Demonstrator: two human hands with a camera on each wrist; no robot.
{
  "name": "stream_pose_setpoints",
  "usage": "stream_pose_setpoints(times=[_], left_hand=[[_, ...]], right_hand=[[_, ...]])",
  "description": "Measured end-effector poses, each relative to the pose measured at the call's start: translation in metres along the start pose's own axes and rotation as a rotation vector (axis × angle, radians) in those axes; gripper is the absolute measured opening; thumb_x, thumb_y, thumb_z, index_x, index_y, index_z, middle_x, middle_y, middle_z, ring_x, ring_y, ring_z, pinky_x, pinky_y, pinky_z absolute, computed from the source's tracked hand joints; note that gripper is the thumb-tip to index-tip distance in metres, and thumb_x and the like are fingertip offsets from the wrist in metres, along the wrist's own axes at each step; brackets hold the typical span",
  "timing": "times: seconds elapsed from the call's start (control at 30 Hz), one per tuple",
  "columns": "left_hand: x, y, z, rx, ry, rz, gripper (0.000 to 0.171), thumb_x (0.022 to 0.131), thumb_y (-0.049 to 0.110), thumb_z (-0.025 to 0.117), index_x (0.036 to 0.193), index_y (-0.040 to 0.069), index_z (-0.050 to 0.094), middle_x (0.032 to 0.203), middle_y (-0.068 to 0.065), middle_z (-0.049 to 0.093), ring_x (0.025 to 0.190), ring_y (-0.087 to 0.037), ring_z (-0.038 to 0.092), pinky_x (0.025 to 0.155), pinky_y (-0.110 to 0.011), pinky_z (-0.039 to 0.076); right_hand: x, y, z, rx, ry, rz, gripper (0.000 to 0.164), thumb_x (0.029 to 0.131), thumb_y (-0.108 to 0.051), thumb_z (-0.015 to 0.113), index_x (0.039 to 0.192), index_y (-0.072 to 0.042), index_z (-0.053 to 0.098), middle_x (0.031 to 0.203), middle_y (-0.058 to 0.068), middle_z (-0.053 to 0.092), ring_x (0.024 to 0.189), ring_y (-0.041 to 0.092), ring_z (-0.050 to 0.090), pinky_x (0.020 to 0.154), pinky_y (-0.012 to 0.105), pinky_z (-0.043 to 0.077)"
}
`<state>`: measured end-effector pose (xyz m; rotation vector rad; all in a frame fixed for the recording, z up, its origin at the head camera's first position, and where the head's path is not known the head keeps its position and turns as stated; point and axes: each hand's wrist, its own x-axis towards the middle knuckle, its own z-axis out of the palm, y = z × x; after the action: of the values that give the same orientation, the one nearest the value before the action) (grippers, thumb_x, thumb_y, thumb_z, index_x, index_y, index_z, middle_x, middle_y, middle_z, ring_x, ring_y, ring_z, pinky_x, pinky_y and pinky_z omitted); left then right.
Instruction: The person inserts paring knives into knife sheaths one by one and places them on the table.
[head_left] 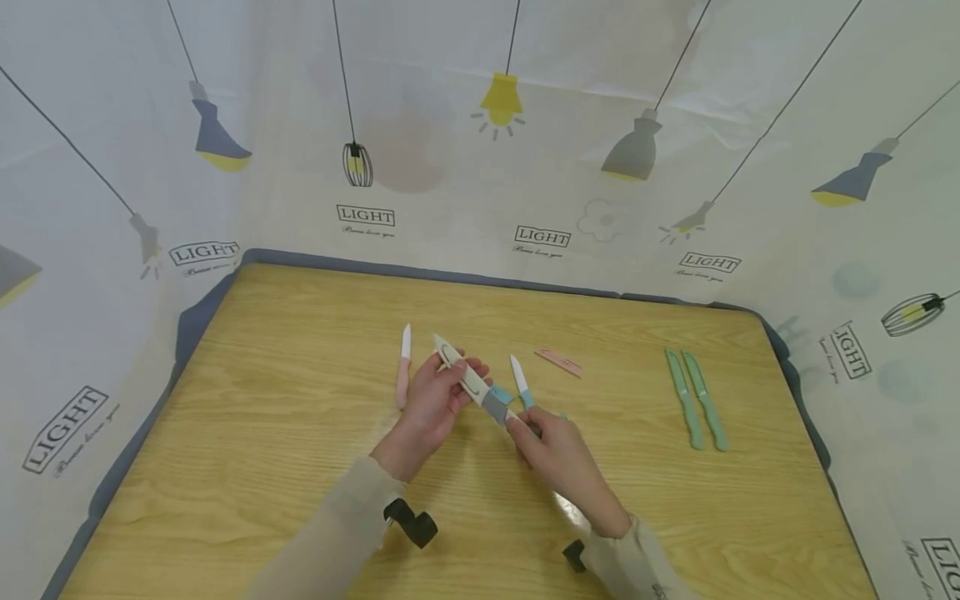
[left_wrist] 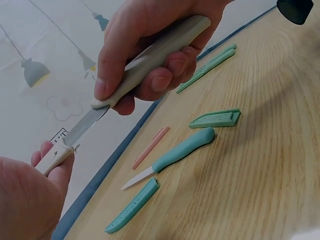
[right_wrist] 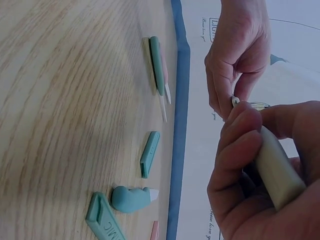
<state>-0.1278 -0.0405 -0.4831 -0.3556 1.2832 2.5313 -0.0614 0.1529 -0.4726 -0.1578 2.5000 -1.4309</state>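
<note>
Between my hands, a paring knife with an off-white handle (left_wrist: 165, 52) has its blade (left_wrist: 87, 125) partly inside a white blade sheath (head_left: 462, 372). My left hand (head_left: 433, 398) pinches the sheath between thumb and fingers. Curled round the handle is my right hand (head_left: 564, 454). On the table beneath lie a light-blue paring knife (left_wrist: 182, 150) with its white blade bare and a teal sheath (left_wrist: 132, 206). A green sheath (left_wrist: 215, 119) lies near that knife's handle. Left of my left hand is a pink paring knife (head_left: 403, 382), also unsheathed.
Two green knives (head_left: 684, 400) lie side by side at the right of the wooden table (head_left: 247, 400). A pink sheath (head_left: 558, 362) lies towards the back. Beside the pink knife, the right wrist view shows another green knife (right_wrist: 157, 65). Lamp-printed cloth surrounds the table.
</note>
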Motion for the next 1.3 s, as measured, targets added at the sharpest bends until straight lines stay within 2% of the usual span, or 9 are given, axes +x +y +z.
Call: stream_pose_setpoints(times=[0.27,0.5,0.7,1.0,1.3], left_hand=[[-0.001,-0.001,0.003,0.006,-0.007,0.01,0.018,0.11,0.002,0.043,0.128,-0.001,0.046,0.113,-0.014,0.062,0.107,-0.024,0.068,0.101,-0.041,0.057],[-0.001,-0.002,0.005,-0.002,0.001,-0.001,0.017,0.11,0.002,0.043,0.126,0.0,0.048,0.115,-0.014,0.061,0.107,-0.024,0.068,0.101,-0.04,0.058],[-0.001,-0.004,0.004,-0.006,-0.006,-0.005,0.017,0.11,0.003,0.043,0.127,0.001,0.048,0.121,-0.019,0.059,0.106,-0.024,0.068,0.1,-0.039,0.058],[-0.002,-0.005,0.005,-0.004,-0.019,0.01,0.016,0.111,0.003,0.042,0.125,0.0,0.047,0.112,-0.013,0.06,0.103,-0.022,0.067,0.098,-0.037,0.059],[-0.001,-0.007,0.006,0.008,-0.011,0.015,0.013,0.111,0.005,0.042,0.122,0.0,0.049,0.113,-0.015,0.061,0.101,-0.02,0.068,0.098,-0.036,0.059]], right_hand=[[0.005,-0.002,0.002,-0.008,0.031,0.005,0.029,0.106,-0.026,0.059,0.1,0.0,0.069,0.064,0.0,0.059,0.05,0.007,0.044,0.041,0.02,0.032],[0.008,-0.002,0.003,0.005,0.029,-0.016,0.028,0.107,-0.025,0.058,0.099,0.0,0.069,0.067,0.009,0.063,0.05,0.007,0.044,0.042,0.019,0.032],[0.011,-0.003,0.004,0.008,0.026,-0.028,0.028,0.107,-0.024,0.059,0.098,0.0,0.069,0.066,0.009,0.062,0.048,0.006,0.044,0.041,0.02,0.031],[0.014,-0.005,0.005,0.032,0.009,-0.023,0.029,0.107,-0.024,0.057,0.098,0.001,0.068,0.069,0.013,0.064,0.052,0.008,0.049,0.043,0.019,0.036],[0.018,-0.008,0.006,0.036,0.009,0.0,0.031,0.107,-0.025,0.056,0.095,0.001,0.067,0.07,0.018,0.065,0.049,0.01,0.044,0.041,0.018,0.031]])
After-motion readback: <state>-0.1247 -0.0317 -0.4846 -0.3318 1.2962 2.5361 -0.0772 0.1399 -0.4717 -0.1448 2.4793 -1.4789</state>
